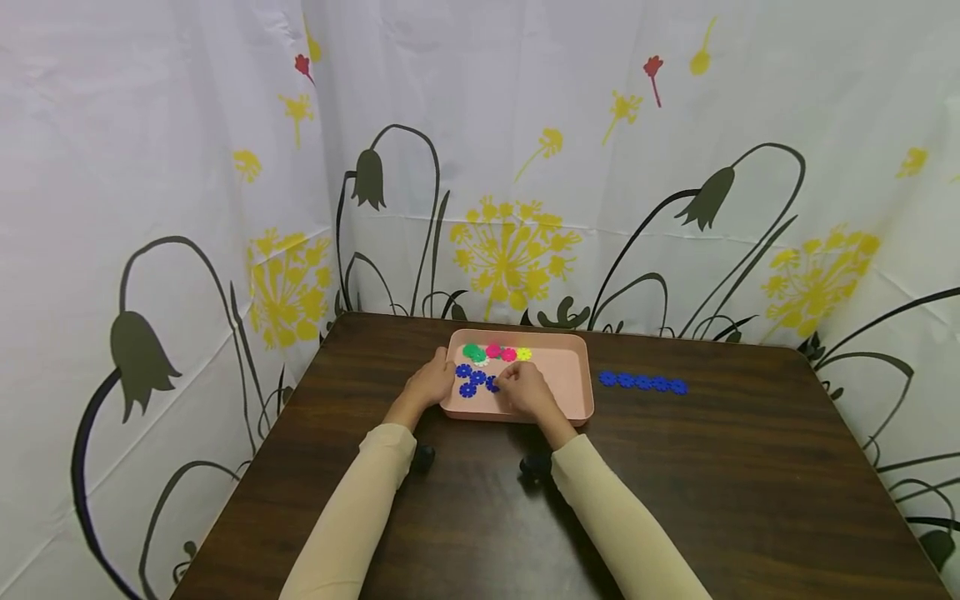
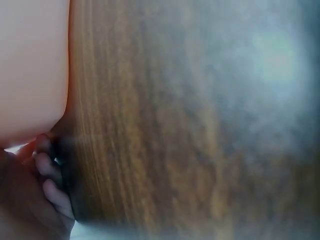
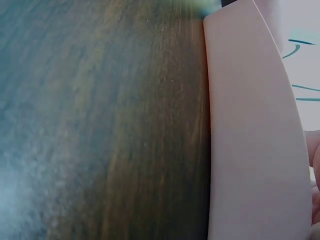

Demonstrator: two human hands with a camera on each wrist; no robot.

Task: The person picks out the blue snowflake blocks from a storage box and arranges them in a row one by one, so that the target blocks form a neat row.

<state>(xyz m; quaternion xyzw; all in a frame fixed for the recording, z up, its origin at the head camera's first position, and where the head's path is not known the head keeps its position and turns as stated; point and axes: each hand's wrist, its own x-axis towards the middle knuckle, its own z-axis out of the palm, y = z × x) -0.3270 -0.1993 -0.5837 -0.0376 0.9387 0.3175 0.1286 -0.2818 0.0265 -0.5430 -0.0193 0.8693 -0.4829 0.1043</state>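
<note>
A shallow pink tray [image 1: 567,377] lies on the table with small flower-shaped discs in it. My left hand [image 1: 430,383] holds the tray at its left side; the left wrist view shows its fingers [image 2: 49,167] curled by the tray corner. Inside the tray, my right hand [image 1: 527,390] pinches a blue flower disc [image 1: 492,383], partly hidden by the fingertips. Just left of it lie several loose blue discs [image 1: 468,390]. Behind them are green discs [image 1: 474,353], pink discs [image 1: 493,351], a yellow disc [image 1: 524,354] and a whitish one [image 1: 482,362].
To the right of the tray, a row of several blue flower discs [image 1: 643,382] runs along the dark wooden table [image 1: 750,467]. A white curtain [image 1: 495,92] printed with plants hangs right behind the table's back edge.
</note>
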